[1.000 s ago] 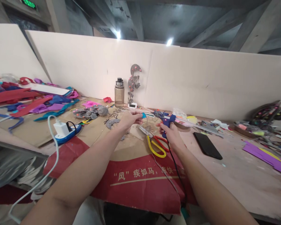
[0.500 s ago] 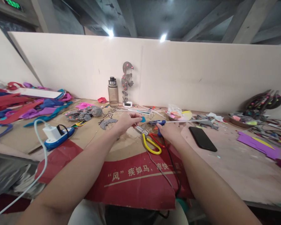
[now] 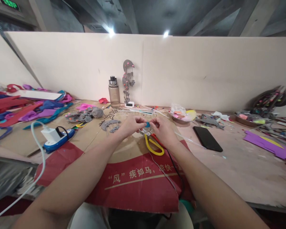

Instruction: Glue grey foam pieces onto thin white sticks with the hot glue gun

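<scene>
A small blue piece (image 3: 147,124) is pinched between the fingertips of my left hand (image 3: 132,126) and my right hand (image 3: 162,129), which meet above the cardboard. Just below the hands lie scissors with one yellow and one red handle (image 3: 154,147), their blades partly hidden. Grey felt crescent pieces (image 3: 109,124) rest on the cardboard left of my left hand. A thin clear stick (image 3: 190,140) slants away to the right of my right hand.
A black phone (image 3: 207,138) lies to the right. Further back stand a bottle (image 3: 114,93), a small clock (image 3: 129,104) and a bowl (image 3: 181,120). On the left are a blue power strip (image 3: 58,141) and coloured felt strips (image 3: 40,114).
My right hand has let go of the blue tool and moved left and up to the blue piece, beside my left hand. The clear stick now lies lower, near the phone.
</scene>
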Motion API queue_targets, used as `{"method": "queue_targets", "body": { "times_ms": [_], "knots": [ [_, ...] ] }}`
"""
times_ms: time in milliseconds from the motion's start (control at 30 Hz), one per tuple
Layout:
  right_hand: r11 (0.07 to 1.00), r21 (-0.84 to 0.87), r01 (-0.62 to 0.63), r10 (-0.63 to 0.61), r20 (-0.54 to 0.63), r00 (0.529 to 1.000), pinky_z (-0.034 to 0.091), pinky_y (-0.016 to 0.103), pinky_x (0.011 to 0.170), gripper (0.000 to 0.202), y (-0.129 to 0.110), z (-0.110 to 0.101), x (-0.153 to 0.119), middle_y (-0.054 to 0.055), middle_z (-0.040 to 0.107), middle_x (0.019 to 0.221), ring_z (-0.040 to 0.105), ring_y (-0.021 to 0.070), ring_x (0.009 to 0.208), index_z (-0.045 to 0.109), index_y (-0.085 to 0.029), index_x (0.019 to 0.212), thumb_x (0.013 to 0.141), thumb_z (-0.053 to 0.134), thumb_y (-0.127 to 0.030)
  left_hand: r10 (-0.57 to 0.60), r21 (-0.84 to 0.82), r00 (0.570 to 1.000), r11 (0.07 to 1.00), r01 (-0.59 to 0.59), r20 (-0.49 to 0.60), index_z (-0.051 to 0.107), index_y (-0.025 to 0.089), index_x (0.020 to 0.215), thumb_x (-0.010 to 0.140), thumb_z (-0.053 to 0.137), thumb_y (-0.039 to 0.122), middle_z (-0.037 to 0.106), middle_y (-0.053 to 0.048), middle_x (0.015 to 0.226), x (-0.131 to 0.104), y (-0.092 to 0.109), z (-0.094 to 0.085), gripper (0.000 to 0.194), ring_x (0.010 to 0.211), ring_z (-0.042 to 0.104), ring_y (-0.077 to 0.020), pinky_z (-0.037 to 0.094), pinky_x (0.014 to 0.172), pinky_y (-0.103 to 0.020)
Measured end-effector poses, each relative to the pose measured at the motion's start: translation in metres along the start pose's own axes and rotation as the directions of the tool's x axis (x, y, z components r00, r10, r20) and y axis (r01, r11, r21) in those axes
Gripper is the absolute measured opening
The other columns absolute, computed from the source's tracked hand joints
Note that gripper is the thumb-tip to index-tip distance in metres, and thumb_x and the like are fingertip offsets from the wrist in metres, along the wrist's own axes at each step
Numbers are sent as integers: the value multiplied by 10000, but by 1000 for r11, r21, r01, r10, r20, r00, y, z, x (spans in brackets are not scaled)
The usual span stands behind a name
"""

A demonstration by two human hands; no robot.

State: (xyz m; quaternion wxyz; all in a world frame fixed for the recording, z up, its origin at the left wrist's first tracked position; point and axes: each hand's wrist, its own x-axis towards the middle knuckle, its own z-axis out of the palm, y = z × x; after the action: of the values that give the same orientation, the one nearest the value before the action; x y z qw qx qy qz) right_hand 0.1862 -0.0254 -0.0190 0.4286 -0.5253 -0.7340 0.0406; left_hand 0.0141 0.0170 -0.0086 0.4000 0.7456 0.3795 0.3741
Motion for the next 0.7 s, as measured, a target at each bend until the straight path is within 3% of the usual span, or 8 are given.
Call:
{"method": "queue_targets", "body": {
  "times_ms": [267,467,700],
  "knots": [
    [990,-140,33,-33,4,999,385,306,721,121,-2,3,0,48,634,782,535,181,772,622,-186,802,859,517,-203,3,30,1000,1000,-3,18,693,143,777,712,666,321,602,7,572,-2,0,3,191,460,495,-78,388,439,-186],
    [960,-259,109,-113,0,994,376,311,741,134,-2,5,-1,60,624,797,531,197,805,602,-186,778,863,498,-185,11,-16,999,1000,-11,34,687,138,821,710,676,315,619,-1,591,0,-4,6,209,491,538,-91,430,452,-192],
    [927,-341,156,-162,11,987,369,317,723,142,1,11,-2,80,619,813,526,209,797,576,-188,765,855,470,-163,50,85,999,995,-49,-11,695,150,802,748,615,285,646,-17,574,0,-7,8,166,519,612,-122,429,472,-191]
  ]
}}
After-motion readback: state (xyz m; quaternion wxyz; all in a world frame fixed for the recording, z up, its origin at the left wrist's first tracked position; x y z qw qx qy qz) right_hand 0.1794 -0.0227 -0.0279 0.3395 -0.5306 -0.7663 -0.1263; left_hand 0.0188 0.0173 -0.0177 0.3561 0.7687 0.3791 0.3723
